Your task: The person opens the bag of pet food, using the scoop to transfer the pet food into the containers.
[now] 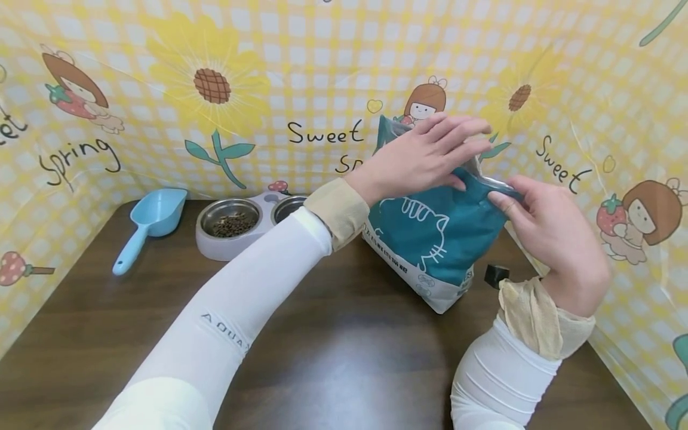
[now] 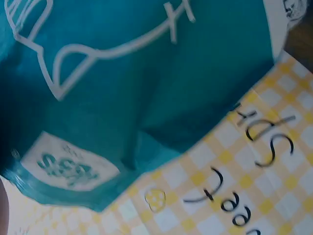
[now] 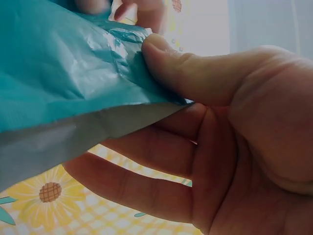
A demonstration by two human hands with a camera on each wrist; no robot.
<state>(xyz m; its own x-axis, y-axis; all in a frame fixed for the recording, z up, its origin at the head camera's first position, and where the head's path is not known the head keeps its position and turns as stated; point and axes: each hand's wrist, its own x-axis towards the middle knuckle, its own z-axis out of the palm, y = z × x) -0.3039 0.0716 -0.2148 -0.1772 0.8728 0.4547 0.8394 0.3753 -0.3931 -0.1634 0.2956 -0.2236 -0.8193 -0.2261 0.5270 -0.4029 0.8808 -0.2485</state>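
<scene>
A teal and white cat food bag (image 1: 424, 233) with a white cat drawing stands on the table, its silvery mouth partly open at the top. Over that mouth lies my left hand (image 1: 435, 146), its fingers fairly straight and its thumb against the bag's front. My right hand (image 1: 553, 233) pinches the rim at the right corner between thumb and fingers. In the right wrist view, the thumb (image 3: 166, 58) presses on the crumpled rim of the bag (image 3: 73, 63). The bag's front (image 2: 146, 88) fills much of the left wrist view, with the left hand almost wholly out of frame.
A light blue scoop (image 1: 156, 218) lies on the brown table (image 1: 322, 358) at the far left. Beside it sits a double pet bowl (image 1: 231, 230) with brown kibble in its left dish. A small black block (image 1: 495, 275) is right of the bag. Patterned cloth (image 1: 322, 71) hangs around.
</scene>
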